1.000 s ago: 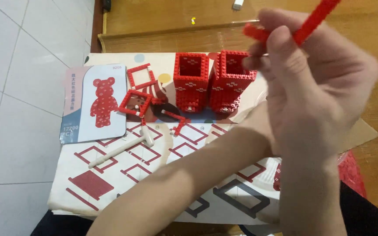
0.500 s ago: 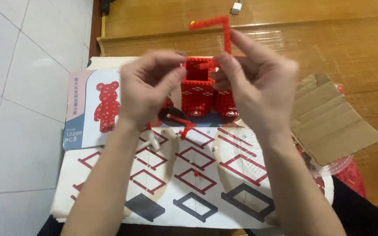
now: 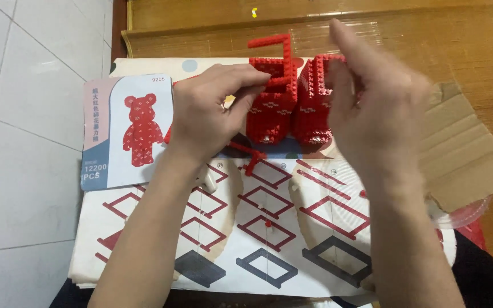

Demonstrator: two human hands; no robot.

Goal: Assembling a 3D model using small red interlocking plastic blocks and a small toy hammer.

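Landmark: the pair of red brick towers point(image 3: 289, 102), standing side by side, touching, upright on the instruction sheet point(image 3: 269, 228).

Left hand point(image 3: 209, 111): just left of the towers, knuckles up, fingers curled in, thumb and fingertips pinched on the bottom end of a thin red L-shaped brick strip point(image 3: 278, 54). The strip stands upright over the left tower's open top, its short arm pointing left at the upper end. Whether its bottom end touches the tower rim: can't tell, fingers cover it.

Right hand point(image 3: 372, 102): just right of the towers, partly in front of the right one. Fingers loosely spread and raised, palm toward the towers, gripping nothing. Motion blur on it; it overlaps the right tower's edge, but contact can't be told.

Around the towers:
- Left: a box-art card point(image 3: 126, 131) with a red bear figure, lying flat, partly under the left wrist.
- In front: a small loose red brick piece point(image 3: 249, 157) on the sheet, just below the left tower's base. Sheet carries printed red and dark grey diamond outlines.
- Right: a flattened cardboard flap point(image 3: 463, 154), past the right hand.
- Behind: wooden floor point(image 3: 201, 23); white tiles point(image 3: 24, 114) far left.

Both forearms come up from the bottom edge across the sheet.
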